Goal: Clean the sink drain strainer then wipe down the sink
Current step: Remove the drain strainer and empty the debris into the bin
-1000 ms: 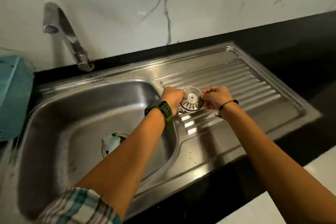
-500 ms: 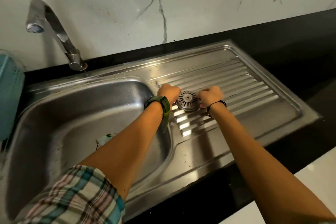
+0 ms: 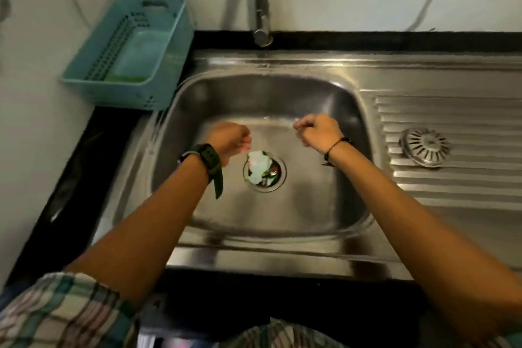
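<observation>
The round metal strainer lid (image 3: 426, 146) lies alone on the ribbed drainboard (image 3: 452, 186), right of the basin. In the steel sink basin (image 3: 324, 206) the drain opening (image 3: 264, 171) holds crumpled white and green scraps (image 3: 259, 168). My left hand (image 3: 230, 141), with a green watch on the wrist, hovers just up and left of the drain, fingers curled, holding nothing. My right hand (image 3: 316, 131) hangs above the basin to the drain's upper right, fingers also curled and empty.
A teal plastic basket (image 3: 130, 51) stands on the black counter at the sink's back left corner. The tap (image 3: 261, 0) rises behind the basin against the marble wall. A black countertop (image 3: 70, 178) borders the sink on the left and front.
Both hands let go of the strainer lid, left it on the drainboard and moved left over the basin. The view swung left, bringing the basket and drain into sight.
</observation>
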Demonstrator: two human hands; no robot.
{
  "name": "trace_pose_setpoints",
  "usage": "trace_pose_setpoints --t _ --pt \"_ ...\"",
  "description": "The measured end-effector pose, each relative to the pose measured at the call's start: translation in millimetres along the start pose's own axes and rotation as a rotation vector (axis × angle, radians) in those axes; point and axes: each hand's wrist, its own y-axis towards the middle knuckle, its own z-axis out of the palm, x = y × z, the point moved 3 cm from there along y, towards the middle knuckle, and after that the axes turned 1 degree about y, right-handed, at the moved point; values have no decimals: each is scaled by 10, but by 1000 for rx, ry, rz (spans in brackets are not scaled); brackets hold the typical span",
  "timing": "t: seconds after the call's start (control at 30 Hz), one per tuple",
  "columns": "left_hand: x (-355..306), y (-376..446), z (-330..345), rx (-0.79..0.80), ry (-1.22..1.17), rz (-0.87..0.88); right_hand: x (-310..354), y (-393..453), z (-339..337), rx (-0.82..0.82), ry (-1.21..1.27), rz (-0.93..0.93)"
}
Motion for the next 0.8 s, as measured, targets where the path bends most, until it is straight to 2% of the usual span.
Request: trace_pose_setpoints --t 0.17,0.3,0.37,0.53,0.73,0.8 --pt "198 120 -319 -51 15 -114 -59 251 872 341 -260 32" --pt "315 243 -272 -37 17 -179 -199 461 1305 478 -582 -49" --pt "349 313 -242 -40 4 -185 -273 576 1446 483 -763 -158" --pt "309 421 -269 -66 -47 -193 -401 725 1572 313 -990 -474" --pt "337 486 -234 -73 -88 -211 -488 720 1466 285 -1004 -676" --pt "380 494 -188 -76 -79 -223 -486 707 1455 323 -1015 -768"
